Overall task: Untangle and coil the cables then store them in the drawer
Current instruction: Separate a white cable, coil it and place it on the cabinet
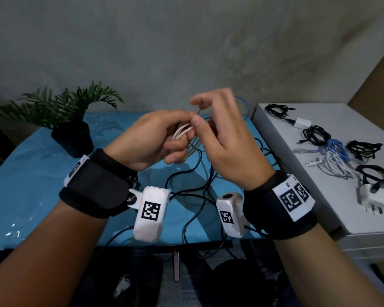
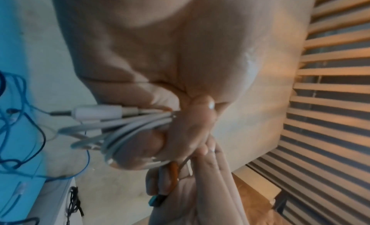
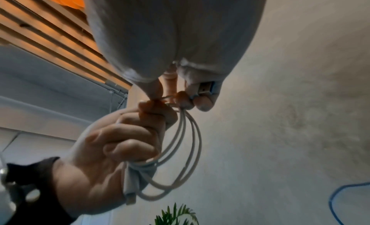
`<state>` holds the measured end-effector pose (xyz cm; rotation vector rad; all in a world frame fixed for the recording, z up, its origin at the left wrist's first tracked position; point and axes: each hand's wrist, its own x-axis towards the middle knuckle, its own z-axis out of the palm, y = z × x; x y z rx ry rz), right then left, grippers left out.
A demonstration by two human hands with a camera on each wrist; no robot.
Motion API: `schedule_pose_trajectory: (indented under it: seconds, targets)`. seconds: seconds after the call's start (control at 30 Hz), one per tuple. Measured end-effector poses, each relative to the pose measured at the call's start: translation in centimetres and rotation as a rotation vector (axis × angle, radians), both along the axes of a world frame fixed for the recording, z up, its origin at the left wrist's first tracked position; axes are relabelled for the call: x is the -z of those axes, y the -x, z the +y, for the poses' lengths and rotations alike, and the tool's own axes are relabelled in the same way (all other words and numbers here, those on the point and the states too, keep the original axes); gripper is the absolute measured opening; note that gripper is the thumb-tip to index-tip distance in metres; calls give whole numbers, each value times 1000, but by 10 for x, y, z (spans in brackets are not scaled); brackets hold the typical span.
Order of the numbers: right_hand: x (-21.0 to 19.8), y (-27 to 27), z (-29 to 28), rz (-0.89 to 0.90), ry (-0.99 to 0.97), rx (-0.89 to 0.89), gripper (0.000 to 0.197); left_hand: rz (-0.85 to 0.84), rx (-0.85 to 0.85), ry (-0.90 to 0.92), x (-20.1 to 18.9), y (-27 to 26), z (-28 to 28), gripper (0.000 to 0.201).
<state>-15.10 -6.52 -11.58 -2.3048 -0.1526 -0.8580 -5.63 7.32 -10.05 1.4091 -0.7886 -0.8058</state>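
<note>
The white cable (image 3: 186, 149), wound into several loops, was held in the air above the blue table (image 1: 42, 173), with the left hand (image 1: 146, 138) closed around the bundle and the right hand (image 1: 226, 138) pinching the strand at the top of the coil while its curled fingers also retained a USB plug (image 3: 206, 87). Loose dark cables (image 1: 193, 185) lay tangled on the table below the hands. Coiled cables (image 1: 333, 147) and a white charger (image 1: 372, 198) rested on the white cabinet top (image 1: 319, 209) to the right, and a potted plant (image 1: 73, 120) stood at the left.
</note>
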Motion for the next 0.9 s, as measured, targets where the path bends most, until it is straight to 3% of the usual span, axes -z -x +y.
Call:
schedule_pose_trajectory:
  seconds: [0.17, 0.43, 0.53, 0.73, 0.9]
  targets:
    - [-11, 3, -5, 135, 50, -65, 27, 81, 79, 34, 1, -1, 4, 34]
    - [-9, 2, -20, 124, -92, 53, 23, -133, -126, 41, 7, -3, -5, 31]
    - [-6, 1, -25, 127, -154, 81, 23, -251, -172, 8, 7, -6, -3, 19]
    - [-2, -2, -25, 206, -151, -9, 24, -453, -283, -6, 8, -8, -4, 18]
    - [6, -7, -23, 234, -233, -63, 24, -372, -270, 23, 12, -11, -3, 17]
